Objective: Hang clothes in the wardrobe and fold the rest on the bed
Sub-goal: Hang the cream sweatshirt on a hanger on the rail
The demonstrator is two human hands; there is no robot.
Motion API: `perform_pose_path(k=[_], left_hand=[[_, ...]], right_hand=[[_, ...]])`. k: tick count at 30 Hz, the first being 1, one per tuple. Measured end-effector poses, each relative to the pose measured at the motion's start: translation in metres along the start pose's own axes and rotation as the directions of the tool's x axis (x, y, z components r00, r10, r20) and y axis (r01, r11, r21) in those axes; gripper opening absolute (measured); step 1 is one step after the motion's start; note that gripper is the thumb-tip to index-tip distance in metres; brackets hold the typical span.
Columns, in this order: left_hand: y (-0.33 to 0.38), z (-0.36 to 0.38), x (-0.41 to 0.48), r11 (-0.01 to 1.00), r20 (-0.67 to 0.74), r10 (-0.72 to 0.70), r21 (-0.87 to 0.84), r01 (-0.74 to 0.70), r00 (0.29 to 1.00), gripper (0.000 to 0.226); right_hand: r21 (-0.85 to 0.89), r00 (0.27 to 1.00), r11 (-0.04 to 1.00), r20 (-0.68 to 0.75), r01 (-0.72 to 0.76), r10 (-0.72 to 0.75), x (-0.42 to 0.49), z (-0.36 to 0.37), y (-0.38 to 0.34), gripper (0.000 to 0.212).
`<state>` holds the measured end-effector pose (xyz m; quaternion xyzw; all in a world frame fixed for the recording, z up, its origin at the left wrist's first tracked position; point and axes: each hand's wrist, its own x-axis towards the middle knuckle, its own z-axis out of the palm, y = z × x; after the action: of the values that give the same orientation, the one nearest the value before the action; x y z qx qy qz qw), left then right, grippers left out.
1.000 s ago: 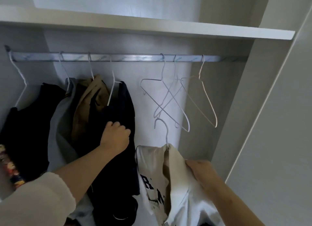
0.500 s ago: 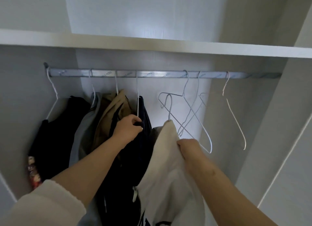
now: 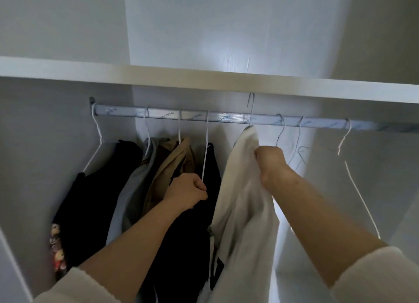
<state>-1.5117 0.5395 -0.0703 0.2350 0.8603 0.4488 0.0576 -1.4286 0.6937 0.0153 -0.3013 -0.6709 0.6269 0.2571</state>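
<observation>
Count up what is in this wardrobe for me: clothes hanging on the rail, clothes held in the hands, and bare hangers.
Hanging on the rail: 4, namely black garment, grey garment, tan garment, dark garment
Gripped in the right hand, white garment: 1
On the rail, empty wire hangers: 3
Total: 8

A silver rail [image 3: 226, 118] is fixed beneath a white shelf [image 3: 204, 78]. On its left part four wire hangers [image 3: 206, 130] are hung, loaded with a black garment [image 3: 102, 189], a grey garment [image 3: 136, 185], a tan garment [image 3: 172, 160] and a dark garment [image 3: 212, 162]. On its right part three bare hangers [image 3: 349, 130] are hung.
</observation>
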Motion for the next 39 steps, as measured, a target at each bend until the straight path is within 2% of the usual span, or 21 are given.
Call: perform_pose_path(k=[4,7,8,12,14,16,20,22,25,28,31,34,37,39], left_hand=[[0.003,0.01,0.007,0.999,0.001,-0.017,-0.049,0.017,1.0,0.018],[0.001,0.023,0.009,0.993,-0.025,-0.027,-0.114,0.024,0.999,0.02],[0.001,0.027,0.009,0.992,-0.038,-0.029,-0.127,0.024,0.999,0.021],[0.003,0.04,0.007,0.979,-0.071,-0.05,-0.201,0.035,0.996,0.02],[0.003,0.045,0.003,0.971,-0.097,-0.065,-0.234,0.041,0.993,0.018],[0.002,0.048,-0.002,0.96,-0.123,-0.076,-0.277,0.04,0.99,0.015],[-0.001,0.05,-0.016,0.947,-0.143,-0.08,-0.32,0.031,0.987,0.015],[-0.003,0.05,-0.025,0.947,-0.156,-0.077,-0.322,0.023,0.985,0.022],[-0.005,0.049,-0.041,0.976,-0.179,-0.04,-0.217,0.0,0.983,0.037],[-0.008,0.053,-0.06,0.999,-0.173,0.001,0.039,0.006,0.985,0.032],[-0.009,0.055,-0.079,0.993,-0.23,0.015,0.12,0.013,0.973,0.023],[-0.006,0.054,-0.094,0.995,-0.169,0.06,0.083,-0.046,0.984,0.018],[-0.006,0.056,-0.107,0.998,-0.099,0.064,0.007,-0.064,0.993,0.016],[-0.009,0.064,-0.12,0.992,-0.033,0.019,-0.121,-0.023,0.999,0.009]], right_hand=[[-0.19,0.999,0.982,0.041,0.002,0.006,0.03,0.012,0.02,0.03],[-0.315,0.997,0.949,0.055,-0.026,0.045,0.04,0.018,0.046,0.02],[-0.316,0.997,0.949,0.065,-0.007,0.029,0.041,0.019,0.052,0.019],[-0.275,0.996,0.957,0.035,0.094,-0.088,0.042,0.023,0.068,0.037],[-0.253,0.991,0.959,0.019,0.13,-0.129,0.036,0.023,0.076,0.029],[-0.238,0.99,0.961,0.017,0.142,-0.142,0.029,0.022,0.084,0.021],[-0.217,0.99,0.966,0.031,0.144,-0.14,0.012,0.02,0.104,0.025],[-0.225,0.992,0.966,0.05,0.127,-0.118,0.0,0.019,0.116,0.029],[-0.31,0.99,0.941,0.085,0.134,-0.113,-0.016,0.012,0.129,0.025],[-0.381,0.989,0.916,-0.017,0.126,-0.144,-0.024,-0.001,0.128,0.025],[-0.328,0.986,0.94,-0.095,0.096,-0.134,-0.036,-0.009,0.13,0.016],[-0.251,0.995,0.967,-0.083,0.03,-0.052,-0.062,-0.01,0.143,0.011],[-0.175,0.996,0.984,-0.09,-0.016,0.0,-0.087,-0.014,0.159,0.015],[-0.114,0.994,0.992,-0.102,-0.062,0.05,-0.103,-0.021,0.169,0.011]])
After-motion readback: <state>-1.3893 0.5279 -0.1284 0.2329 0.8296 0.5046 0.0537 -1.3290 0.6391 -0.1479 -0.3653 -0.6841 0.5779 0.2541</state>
